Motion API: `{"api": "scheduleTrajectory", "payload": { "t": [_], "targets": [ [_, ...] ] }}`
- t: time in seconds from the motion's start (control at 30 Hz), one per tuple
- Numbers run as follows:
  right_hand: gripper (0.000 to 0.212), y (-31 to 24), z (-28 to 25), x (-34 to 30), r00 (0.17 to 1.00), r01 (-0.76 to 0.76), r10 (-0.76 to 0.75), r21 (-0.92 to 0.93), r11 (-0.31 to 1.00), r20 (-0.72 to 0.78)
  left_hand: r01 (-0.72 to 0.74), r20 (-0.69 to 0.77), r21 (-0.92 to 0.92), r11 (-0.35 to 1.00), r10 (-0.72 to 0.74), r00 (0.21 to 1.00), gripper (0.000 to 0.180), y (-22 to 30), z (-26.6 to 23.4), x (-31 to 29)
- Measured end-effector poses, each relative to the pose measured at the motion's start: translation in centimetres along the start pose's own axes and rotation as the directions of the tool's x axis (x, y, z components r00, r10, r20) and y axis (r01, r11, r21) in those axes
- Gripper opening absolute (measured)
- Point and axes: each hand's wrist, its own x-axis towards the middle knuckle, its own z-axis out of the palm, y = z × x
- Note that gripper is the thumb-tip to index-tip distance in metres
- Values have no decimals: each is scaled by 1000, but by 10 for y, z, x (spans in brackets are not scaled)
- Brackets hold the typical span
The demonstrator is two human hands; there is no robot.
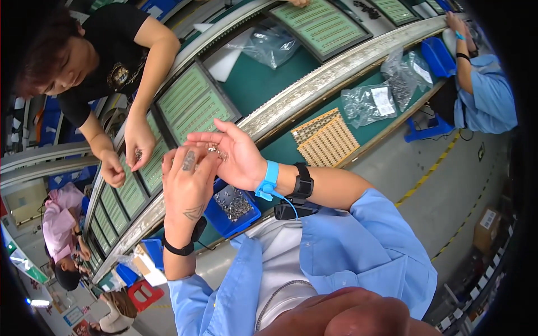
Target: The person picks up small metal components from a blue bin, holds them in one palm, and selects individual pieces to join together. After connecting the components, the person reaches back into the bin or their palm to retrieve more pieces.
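Note:
My right hand (244, 154) is turned palm up with its fingers stretched, and small shiny metal parts (223, 155) lie in the palm. Over that palm, my left hand (188, 176) has its fingers bent and pinched together at the parts; its fingertips are partly hidden. Below both hands is a blue bin (255, 214) with many similar loose metal parts (234, 207) in it. Beyond my fingers, on the conveyor, lies a framed green circuit-board panel (193, 103).
Across the conveyor a person in black (112, 50) holds small parts. A tan component panel (325, 137) and clear bags (370, 103) lie on the bench to my right, beside the metal conveyor rail (314, 78). Another person in blue (487, 92) works at far right.

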Motion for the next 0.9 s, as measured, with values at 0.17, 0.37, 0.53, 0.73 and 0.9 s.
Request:
{"api": "scheduleTrajectory", "payload": {
  "t": [0.17,0.37,0.53,0.73,0.9],
  "targets": [
    [61,-7,-4,-6,998,-58,55,-75,996,-38,-7,-14,-69,998,6,1000,14,5,12,1],
    [44,-11,-34,0,1000,6,-7,-197,980,-4,78,-87,-156,985,-93,992,11,-2,16,5],
    [27,-32,-26,-9,994,-35,63,-294,955,87,198,-208,-378,905,-291,934,7,-18,23,0],
    [21,-29,-18,-17,1000,3,-14,-565,825,-16,288,-215,-517,806,-448,868,6,-12,35,-15],
    [16,-24,-17,-19,991,39,-112,-644,764,-72,271,-237,-469,840,-416,878,8,-10,35,-21]
  ]
}}
